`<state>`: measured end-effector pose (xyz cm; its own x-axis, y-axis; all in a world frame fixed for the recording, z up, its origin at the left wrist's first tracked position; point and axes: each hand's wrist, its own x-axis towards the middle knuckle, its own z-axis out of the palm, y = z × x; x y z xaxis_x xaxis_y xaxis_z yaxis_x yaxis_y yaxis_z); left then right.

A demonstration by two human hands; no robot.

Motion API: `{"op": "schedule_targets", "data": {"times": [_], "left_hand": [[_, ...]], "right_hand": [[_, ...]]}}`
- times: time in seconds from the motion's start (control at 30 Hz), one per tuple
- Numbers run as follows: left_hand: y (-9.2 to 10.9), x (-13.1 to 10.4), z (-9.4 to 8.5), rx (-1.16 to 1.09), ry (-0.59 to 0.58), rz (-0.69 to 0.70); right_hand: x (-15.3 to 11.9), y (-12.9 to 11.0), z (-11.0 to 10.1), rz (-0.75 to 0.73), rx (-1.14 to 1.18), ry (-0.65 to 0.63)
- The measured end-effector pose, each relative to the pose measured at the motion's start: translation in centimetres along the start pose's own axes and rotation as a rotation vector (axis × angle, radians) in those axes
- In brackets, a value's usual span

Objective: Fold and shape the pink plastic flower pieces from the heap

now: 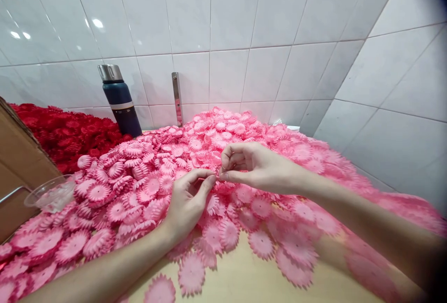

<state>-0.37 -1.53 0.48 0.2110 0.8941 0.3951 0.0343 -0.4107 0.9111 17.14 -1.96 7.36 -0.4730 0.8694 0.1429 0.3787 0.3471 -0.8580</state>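
Note:
Above a wide heap of pink scalloped, flower-shaped pieces, my two hands meet almost fingertip to fingertip. My left hand is closed, thumb and forefinger pinched. On the other side, my right hand also pinches thumb against forefinger, its remaining fingers curled in. Whatever lies between the fingertips is too small to make out. Directly below the hands are more of the pink pieces, many showing a small dark dot in the middle. Some lie singly on the light wooden table near me.
Red pieces are heaped at the back left beside a cardboard box. A clear plastic bowl sits at the left. Against the tiled wall stand a dark blue bottle and a metal strip.

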Motion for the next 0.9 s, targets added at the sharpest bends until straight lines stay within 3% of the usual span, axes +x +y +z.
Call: {"op": "schedule_targets", "data": {"times": [0.9], "left_hand": [[0.43,0.00,0.11,-0.013,0.007,-0.019]], "right_hand": [[-0.07,-0.04,0.36,-0.039,-0.092,0.079]]}}
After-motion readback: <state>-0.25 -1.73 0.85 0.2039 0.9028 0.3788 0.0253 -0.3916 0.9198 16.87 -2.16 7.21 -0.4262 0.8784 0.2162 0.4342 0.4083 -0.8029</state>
